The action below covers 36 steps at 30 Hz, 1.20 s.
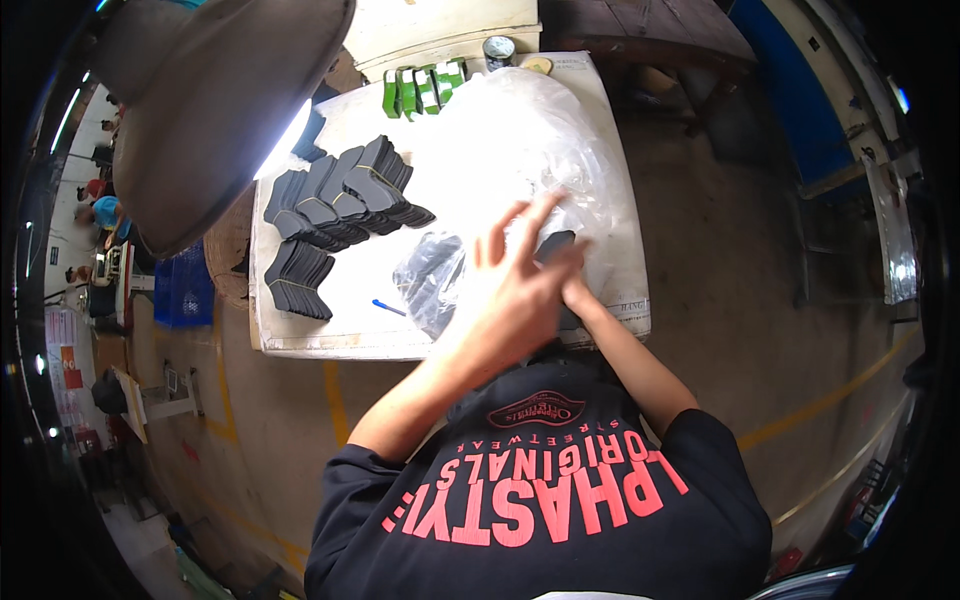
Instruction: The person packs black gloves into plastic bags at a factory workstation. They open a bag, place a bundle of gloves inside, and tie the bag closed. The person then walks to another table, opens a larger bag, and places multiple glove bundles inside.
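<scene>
Black flat piece [556, 243] gripped by both hands [520, 290] over clear plastic bags [530, 140].

Black short-sleeved T-shirt [540, 500] with pink-red lettering, bare forearms.

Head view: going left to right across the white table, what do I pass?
Stacks of dark flat pieces → blue pen → dark pieces in a clear bag → left hand → right hand, mostly hidden behind the left, next to a dark piece.

One head-worn fisheye view, looking steeply down over the person's chest onto the tabletop [300, 335], its near edge close, far edge at top.
</scene>
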Each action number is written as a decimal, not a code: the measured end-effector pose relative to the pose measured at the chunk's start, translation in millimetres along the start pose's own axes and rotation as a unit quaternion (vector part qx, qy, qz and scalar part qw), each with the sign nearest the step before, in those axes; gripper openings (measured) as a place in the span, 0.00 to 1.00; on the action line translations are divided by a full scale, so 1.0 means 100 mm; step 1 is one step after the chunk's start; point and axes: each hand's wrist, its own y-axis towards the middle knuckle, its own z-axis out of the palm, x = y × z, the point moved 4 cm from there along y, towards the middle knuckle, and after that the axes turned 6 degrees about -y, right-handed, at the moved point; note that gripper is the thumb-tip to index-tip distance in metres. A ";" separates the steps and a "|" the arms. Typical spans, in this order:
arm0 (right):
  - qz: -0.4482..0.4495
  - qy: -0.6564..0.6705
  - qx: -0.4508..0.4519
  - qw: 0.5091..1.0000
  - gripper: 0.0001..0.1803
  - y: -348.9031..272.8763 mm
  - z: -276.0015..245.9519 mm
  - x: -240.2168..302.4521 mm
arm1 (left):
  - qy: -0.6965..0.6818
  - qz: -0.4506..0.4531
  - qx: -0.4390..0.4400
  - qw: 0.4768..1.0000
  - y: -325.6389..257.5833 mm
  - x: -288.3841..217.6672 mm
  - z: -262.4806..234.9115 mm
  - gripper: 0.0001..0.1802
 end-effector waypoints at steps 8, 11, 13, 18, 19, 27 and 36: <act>-0.176 -0.305 0.112 0.929 0.18 -0.24 -0.37 0.48 | -0.012 0.021 0.208 0.978 -0.23 0.45 1.10 0.09; -0.144 -0.476 0.186 0.847 0.16 -0.63 -0.51 0.81 | -0.055 0.026 0.234 0.970 -0.28 0.67 1.19 0.12; -0.076 -0.666 0.226 0.707 0.15 -0.84 -0.59 0.97 | 0.000 0.048 0.256 0.965 -0.26 0.71 1.19 0.14; -0.020 -0.737 0.219 0.639 0.11 -1.28 -0.75 1.51 | -0.027 0.033 0.202 0.979 -0.12 0.71 1.04 0.20; -0.009 -0.733 0.200 0.650 0.10 -1.35 -0.77 1.63 | -0.025 0.026 0.204 0.978 -0.12 0.70 1.03 0.20; -0.240 -0.639 -0.044 0.729 0.18 -1.26 -0.84 2.17 | -0.036 0.075 0.200 0.976 -0.28 0.61 1.08 0.16; -0.080 -0.420 -0.020 0.904 0.21 -0.59 -1.11 1.33 | -0.133 0.038 0.021 0.990 -0.23 0.50 0.98 0.11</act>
